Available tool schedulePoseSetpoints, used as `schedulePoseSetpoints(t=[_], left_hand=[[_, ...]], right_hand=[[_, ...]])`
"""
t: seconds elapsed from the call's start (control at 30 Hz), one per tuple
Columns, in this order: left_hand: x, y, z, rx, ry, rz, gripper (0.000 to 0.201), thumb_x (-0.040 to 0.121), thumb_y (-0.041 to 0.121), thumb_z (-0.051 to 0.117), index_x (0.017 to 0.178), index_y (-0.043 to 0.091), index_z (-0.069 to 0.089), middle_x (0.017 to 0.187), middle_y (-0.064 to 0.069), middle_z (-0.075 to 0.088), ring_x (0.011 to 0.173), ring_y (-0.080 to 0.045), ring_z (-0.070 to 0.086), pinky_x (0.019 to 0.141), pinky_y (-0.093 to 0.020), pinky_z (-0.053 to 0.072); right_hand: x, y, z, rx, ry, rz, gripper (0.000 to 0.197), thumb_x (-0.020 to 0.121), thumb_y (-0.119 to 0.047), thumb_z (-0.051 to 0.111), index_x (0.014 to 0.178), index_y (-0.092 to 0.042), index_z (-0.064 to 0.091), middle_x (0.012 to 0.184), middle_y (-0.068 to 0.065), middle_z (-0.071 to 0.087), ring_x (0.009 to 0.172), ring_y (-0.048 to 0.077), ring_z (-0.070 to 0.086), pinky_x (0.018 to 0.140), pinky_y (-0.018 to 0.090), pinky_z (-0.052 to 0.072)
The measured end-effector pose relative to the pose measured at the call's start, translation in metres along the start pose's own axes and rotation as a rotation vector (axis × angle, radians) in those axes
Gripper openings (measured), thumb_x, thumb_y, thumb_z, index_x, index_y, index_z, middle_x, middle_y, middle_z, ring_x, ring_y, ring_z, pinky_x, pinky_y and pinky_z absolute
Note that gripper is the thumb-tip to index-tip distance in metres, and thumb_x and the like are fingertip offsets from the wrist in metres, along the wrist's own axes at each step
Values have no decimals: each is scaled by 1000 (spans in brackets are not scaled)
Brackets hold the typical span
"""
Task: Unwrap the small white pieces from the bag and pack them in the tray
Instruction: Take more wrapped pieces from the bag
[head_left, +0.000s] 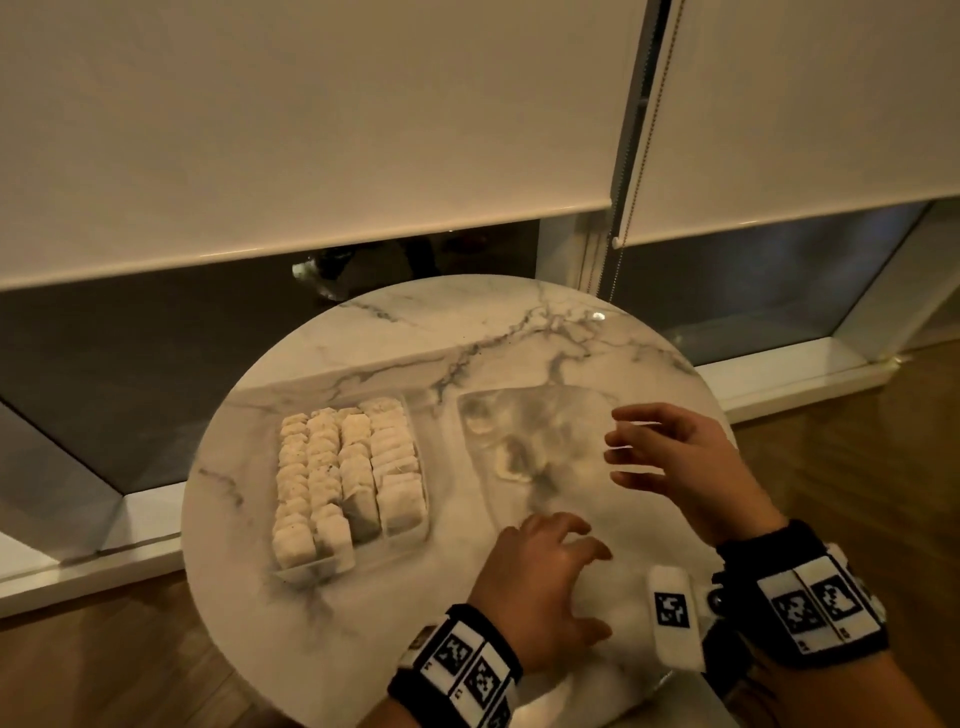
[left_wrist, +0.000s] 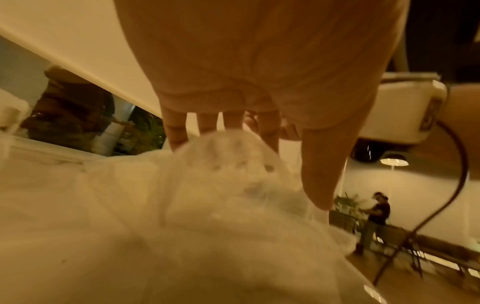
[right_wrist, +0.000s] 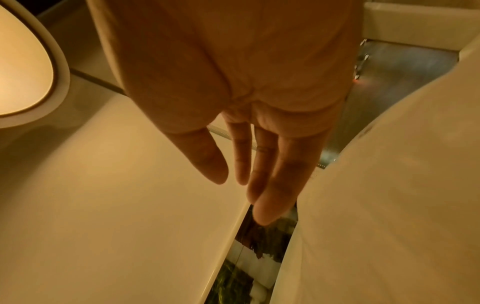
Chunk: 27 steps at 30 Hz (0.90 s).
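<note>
Clear plastic bag is lying mid-tabletop; left hand pressing it with spread fingers, right hand hovering open-fingered, should pinch one piece gently.

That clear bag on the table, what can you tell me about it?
The bag is thin, see-through crinkled plastic, lying flat on the round marble table, right of the packed tray. A few pale pieces show inside. The left hand rests spread fingers on its near end; the right hand hovers open over its right side, contact unclear.
</note>
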<state>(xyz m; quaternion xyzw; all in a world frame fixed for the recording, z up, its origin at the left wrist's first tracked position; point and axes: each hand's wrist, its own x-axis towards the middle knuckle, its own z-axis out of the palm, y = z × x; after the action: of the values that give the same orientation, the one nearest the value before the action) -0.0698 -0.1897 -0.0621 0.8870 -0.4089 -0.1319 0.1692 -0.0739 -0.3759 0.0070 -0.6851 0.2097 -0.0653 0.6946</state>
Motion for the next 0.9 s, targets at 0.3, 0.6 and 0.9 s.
schedulePoseSetpoints(t=[0.3,0.6,0.9], left_hand=[[15,-10,-8,-218,251,-157,32,84,14,59,113,24,69,108,2,70,99,-17,65,89,-34,52],[-6,-22,-46,-275,544,-176,28,82,8,67,104,24,73,93,9,72,82,-4,64,75,-16,50],[-18,-18,-42,-311,566,-191,27,83,6,67,103,22,74,91,8,72,78,-2,62,70,-3,41]], right_hand=[[-26,3,-28,-139,-168,91,13,94,2,59,99,-1,71,91,21,73,82,32,73,72,41,63],[-26,20,11,-508,-395,182,31,96,0,49,104,-13,76,102,-5,75,101,12,69,94,29,56],[-3,54,66,-989,-470,52,16,89,-20,64,79,-27,55,75,-13,50,77,8,55,72,20,44]])
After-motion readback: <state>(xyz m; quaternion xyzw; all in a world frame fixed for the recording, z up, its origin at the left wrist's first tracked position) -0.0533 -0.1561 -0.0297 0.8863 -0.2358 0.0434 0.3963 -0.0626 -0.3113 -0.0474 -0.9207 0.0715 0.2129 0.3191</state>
